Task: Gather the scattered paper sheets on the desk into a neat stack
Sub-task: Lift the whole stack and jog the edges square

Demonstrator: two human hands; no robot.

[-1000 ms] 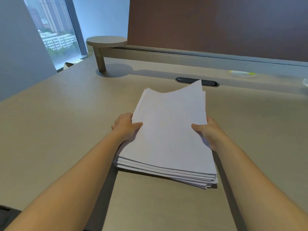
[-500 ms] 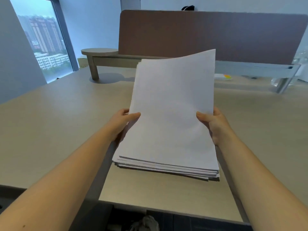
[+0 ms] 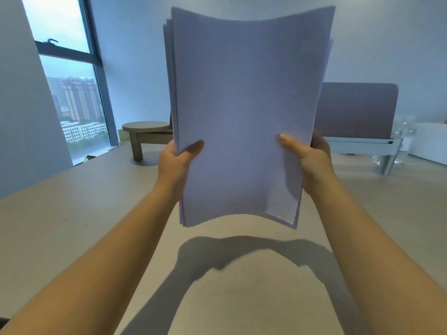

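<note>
My left hand (image 3: 177, 160) grips the left edge of the paper stack (image 3: 244, 112). The thumb lies flat across the front sheet; the remaining fingers curl behind the stack and are hidden. My right hand (image 3: 310, 160) grips the right edge in the same way: thumb pressed on the front face, fingertips visible wrapping round the rear edge.

The stack stands upright, clear of the desk (image 3: 72, 213), with its lower edge above the surface and its shadow on the desktop below. The sheets are white, thin and matte. They bow between the two grips, so the top and bottom edges form shallow curves. The edges are not aligned: several sheet edges step out along the upper left side, and one sheet corner protrudes at the lower right.

The desk surface is pale beige, smooth and matte. Behind the stack on the left stands a round-topped stand (image 3: 145, 128) of the same tone. A mauve, fabric-like divider panel (image 3: 358, 110) with rounded corners stands on the right, on a pale rail. Clear plastic bottles (image 3: 404, 141) stand beside its end. A window (image 3: 72, 93) lies far left.
</note>
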